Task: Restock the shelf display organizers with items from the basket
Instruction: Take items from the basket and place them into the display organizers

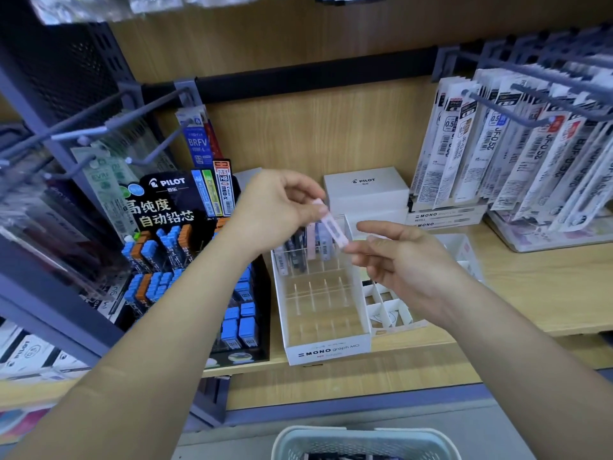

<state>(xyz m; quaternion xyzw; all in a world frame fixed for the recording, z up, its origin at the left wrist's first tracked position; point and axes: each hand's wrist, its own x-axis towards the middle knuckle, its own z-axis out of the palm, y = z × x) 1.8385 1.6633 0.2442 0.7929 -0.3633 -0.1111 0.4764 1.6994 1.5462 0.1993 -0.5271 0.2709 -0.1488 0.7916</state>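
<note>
Head view: a person at a stationery shelf (537,293) holds one pink lead case (332,227) between both hands, above the back of the MONO graph organizer (326,351).
Left hand (278,210): thumb and curled fingers pinch the case's upper end, with the wrist raised over the display.
Right hand (401,260): fingertips and thumb nip the lower end, while the other fingers are loosely bent and hold nothing else.
Why held so: the case slants down towards the organizer, which suggests it is being squared up, label outward, before it goes into a slot (a judgement, not a thing seen).
Organizer: only the back row has standing cases (308,250), dark, pink and pale. The clear-walled cells in front look unfilled, so much restocking appears to remain.
Basket (365,438): it sits low in the frame, well below the shelf edge. Dark items lie inside but are too cropped to identify.
Neighbours: a black Pilot display (166,207) of blue- and orange-capped lead tubes touches the organizer's left side. A white Pilot box (365,194) stands behind it, and a cardboard-divided tray (389,308) sits just to its right.
In the way: hanging refill packs (497,151) crowd the right on pegs but stay clear of the hands. The narrow dividers and the standing cases leave little room, so the case likely needs to go in straight.
</note>
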